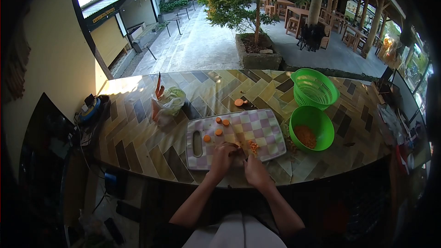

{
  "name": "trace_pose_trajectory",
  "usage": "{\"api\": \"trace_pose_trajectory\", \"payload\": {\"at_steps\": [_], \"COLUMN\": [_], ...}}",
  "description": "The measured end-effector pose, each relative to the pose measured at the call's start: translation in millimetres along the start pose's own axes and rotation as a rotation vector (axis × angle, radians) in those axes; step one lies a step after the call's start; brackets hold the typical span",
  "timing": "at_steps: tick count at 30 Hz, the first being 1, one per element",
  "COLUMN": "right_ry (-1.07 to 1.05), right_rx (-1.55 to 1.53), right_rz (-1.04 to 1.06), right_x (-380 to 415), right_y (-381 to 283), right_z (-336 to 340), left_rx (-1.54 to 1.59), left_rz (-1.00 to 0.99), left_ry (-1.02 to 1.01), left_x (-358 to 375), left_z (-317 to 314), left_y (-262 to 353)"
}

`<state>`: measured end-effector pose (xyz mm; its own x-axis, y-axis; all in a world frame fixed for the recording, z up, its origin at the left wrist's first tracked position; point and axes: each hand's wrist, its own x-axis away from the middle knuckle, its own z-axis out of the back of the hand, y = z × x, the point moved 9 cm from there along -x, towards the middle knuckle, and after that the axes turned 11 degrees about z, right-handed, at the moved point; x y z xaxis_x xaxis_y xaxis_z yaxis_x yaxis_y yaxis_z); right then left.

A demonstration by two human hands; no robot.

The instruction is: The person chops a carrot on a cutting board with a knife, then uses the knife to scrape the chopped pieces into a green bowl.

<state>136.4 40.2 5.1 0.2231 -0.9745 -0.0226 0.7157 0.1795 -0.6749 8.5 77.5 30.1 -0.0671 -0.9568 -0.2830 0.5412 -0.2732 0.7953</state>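
A checkered pink-and-white cutting board (271, 131) lies in front of me. Over its near edge, my left hand (223, 158) has its fingers curled down; what they press on is hidden. Close beside it, my right hand (255, 171) is closed around the handle of a knife (239, 141), whose thin blade is hard to make out and points away from me. Finely cut carrot (253, 146) lies just beyond the right hand. Several carrot pieces, among them a round chunk (218, 132), sit on the board's left half.
Right of the board, a green bowl (329, 133) contains chopped carrot (305, 137), with a green colander (297, 87) behind it. A carrot piece (239, 102) lies beyond the board. A plastic bag (172, 101) with a carrot stands at the left on the patterned table (138, 140).
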Motion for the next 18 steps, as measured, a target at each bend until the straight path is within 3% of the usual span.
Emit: {"api": "trace_pose_trajectory", "payload": {"at_steps": [3, 15, 18], "right_ry": [0.145, -0.022, 0.031], "right_rx": [-0.031, -0.040, 0.028], "right_rz": [0.075, -0.010, 0.018], "right_x": [7.8, 18.6, 11.2], "right_y": [-4.4, -5.8, -5.1], "right_z": [5.1, 3.5, -1.4], "left_rx": [-0.004, -0.011, 0.013], "left_rz": [0.004, 0.003, 0.013], "left_ry": [0.012, 0.008, 0.004], "left_x": [0.9, 0.8, 0.8], "left_z": [0.9, 0.6, -0.7], "left_y": [0.3, -5.5, -8.1]}}
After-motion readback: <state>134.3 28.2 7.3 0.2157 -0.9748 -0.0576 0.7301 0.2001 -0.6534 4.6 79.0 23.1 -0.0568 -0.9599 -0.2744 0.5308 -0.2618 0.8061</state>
